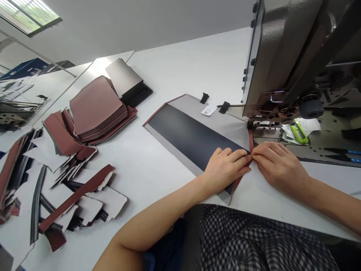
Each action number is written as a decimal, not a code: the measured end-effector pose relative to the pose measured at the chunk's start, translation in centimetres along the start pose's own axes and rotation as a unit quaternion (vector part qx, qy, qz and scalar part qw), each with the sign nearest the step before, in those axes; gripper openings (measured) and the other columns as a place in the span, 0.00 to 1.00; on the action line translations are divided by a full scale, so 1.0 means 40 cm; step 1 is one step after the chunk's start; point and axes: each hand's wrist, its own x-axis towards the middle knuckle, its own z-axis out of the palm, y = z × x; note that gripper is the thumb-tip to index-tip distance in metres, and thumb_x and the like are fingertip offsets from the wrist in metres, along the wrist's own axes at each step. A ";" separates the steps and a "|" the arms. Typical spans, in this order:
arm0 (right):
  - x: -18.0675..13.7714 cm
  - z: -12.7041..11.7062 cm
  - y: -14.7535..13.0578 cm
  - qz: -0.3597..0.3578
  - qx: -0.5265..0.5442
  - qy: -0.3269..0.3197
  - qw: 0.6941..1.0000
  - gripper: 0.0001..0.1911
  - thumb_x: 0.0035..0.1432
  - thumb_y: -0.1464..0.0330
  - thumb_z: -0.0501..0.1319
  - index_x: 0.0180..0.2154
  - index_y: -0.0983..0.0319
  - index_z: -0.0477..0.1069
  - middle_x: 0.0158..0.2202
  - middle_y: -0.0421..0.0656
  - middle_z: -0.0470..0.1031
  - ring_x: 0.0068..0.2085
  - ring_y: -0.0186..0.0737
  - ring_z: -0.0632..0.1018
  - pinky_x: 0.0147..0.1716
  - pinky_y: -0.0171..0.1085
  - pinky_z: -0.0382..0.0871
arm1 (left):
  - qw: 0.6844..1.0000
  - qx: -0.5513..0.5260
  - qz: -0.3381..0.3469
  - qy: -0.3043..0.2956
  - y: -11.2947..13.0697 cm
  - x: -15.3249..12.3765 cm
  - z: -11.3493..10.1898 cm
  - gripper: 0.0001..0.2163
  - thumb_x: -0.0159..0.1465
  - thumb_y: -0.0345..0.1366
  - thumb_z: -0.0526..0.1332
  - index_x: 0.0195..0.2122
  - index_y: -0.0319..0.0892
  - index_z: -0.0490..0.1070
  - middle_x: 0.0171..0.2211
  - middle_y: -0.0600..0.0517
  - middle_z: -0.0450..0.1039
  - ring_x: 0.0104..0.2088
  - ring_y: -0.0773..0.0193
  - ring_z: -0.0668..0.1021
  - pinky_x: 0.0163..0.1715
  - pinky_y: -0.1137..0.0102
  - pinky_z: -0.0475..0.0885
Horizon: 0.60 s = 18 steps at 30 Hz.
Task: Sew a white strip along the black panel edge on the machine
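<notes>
While both hands press together at one spot on the maroon edge strip (250, 140), the seam looks barely begun — that is a judgement from how little of the panel has reached the sewing machine (293, 56). The grey and black panel (194, 137) lies flat on the white tabletop (158, 165), running away to the left from the presser area, with only its near right corner beside the needle zone. The left hand (225, 165) rests palm down on the panel, fingertips pinching the strip; the right hand (278, 163) meets it from the other side, fingers closed on the same fold. Maroon binding already shows along the panel's far left edge, so some trimming appears done, while the stretch by the hands seems still in hand.

Left of the work lie a stack of maroon cut pieces (97, 109), a small dark stack (128, 81) and loose strips (76, 197) (apparently waiting, though that is a guess).

The needle and presser foot are lost in shadow under the machine head — whether the strip sits beneath them I cannot tell. The fingertips hide the fold itself, and the small white label (209, 110) is too small to read.
</notes>
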 end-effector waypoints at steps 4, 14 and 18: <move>-0.019 -0.015 0.031 -0.013 0.049 -0.022 0.998 0.14 0.65 0.77 0.58 0.51 0.62 0.74 0.50 0.47 0.78 0.50 0.48 0.75 0.49 0.47 0.70 | 0.998 -0.032 0.009 0.050 -0.007 -0.004 0.008 0.16 0.75 0.47 0.52 0.50 0.47 0.76 0.55 0.51 0.78 0.56 0.55 0.74 0.56 0.58 0.64; -0.003 0.001 0.081 -0.018 0.038 -0.012 0.999 0.25 0.64 0.76 0.57 0.61 0.59 0.69 0.54 0.46 0.77 0.50 0.48 0.77 0.50 0.48 0.71 | 0.998 -0.055 0.023 0.035 -0.061 0.043 0.007 0.14 0.74 0.44 0.55 0.51 0.46 0.77 0.55 0.48 0.78 0.66 0.53 0.70 0.69 0.49 0.58; 0.020 0.009 0.092 0.007 0.006 -0.031 0.999 0.21 0.64 0.76 0.55 0.57 0.63 0.72 0.47 0.50 0.77 0.47 0.50 0.76 0.49 0.50 0.72 | 0.997 -0.071 0.020 0.032 -0.093 0.078 0.005 0.15 0.75 0.44 0.54 0.52 0.46 0.77 0.55 0.48 0.78 0.66 0.53 0.70 0.69 0.49 0.56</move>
